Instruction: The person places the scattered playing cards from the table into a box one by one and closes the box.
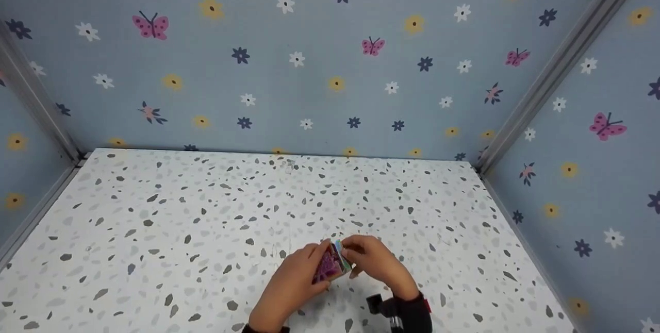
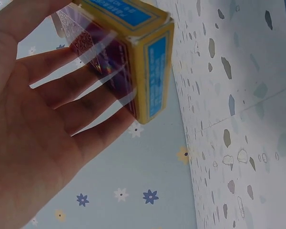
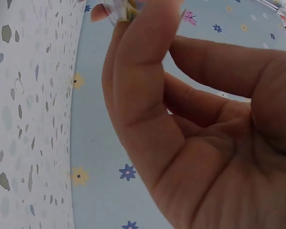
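One small box sits above the speckled table, pinched between left hand and right hand, fingers curled round it.

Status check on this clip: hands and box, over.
Left hand and right hand both gripping small card box, held above the speckled table. Nothing in the way.

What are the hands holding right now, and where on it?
A small yellow-edged cardboard box with a purple face: the left hand holds its purple face, the right hand pinches its top end.
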`<state>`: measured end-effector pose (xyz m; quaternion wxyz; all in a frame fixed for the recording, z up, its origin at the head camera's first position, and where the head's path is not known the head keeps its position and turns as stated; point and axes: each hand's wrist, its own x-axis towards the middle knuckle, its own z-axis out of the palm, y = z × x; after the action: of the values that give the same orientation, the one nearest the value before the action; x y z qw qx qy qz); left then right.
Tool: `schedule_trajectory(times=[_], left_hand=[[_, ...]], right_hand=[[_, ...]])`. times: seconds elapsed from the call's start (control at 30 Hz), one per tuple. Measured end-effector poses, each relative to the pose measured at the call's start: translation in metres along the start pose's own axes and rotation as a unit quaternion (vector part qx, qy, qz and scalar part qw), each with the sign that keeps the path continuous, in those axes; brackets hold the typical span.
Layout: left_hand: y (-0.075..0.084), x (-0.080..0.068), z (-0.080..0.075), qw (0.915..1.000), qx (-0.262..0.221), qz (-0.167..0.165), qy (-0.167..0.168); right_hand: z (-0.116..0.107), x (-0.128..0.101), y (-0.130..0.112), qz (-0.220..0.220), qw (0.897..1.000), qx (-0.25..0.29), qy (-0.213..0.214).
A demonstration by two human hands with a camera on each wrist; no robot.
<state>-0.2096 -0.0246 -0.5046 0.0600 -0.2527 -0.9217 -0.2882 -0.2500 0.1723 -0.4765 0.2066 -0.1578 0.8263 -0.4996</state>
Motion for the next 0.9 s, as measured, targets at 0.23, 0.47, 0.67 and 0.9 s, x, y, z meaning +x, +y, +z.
schedule_trajectory(times=[0.23,0.47,0.67,0.9], left_hand=[[0.0,0.0,0.001,1.0,0.007,0.001,-0.004],[-0.001,0.0,0.002,0.9999,0.015,0.008,0.002],[0.0,0.0,0.002,0.9992,0.027,0.022,0.019],[-0.001,-0.001,0.002,0.9984,0.033,0.018,0.043]], right_hand=[[0.0,0.002,0.003,0.007,0.999,0.025,-0.028],[0.005,0.001,-0.001,-0.005,1.0,-0.008,-0.003],[0.011,0.002,-0.005,-0.011,0.998,-0.059,0.021],[0.02,0.004,-0.01,-0.022,0.994,-0.104,0.041]])
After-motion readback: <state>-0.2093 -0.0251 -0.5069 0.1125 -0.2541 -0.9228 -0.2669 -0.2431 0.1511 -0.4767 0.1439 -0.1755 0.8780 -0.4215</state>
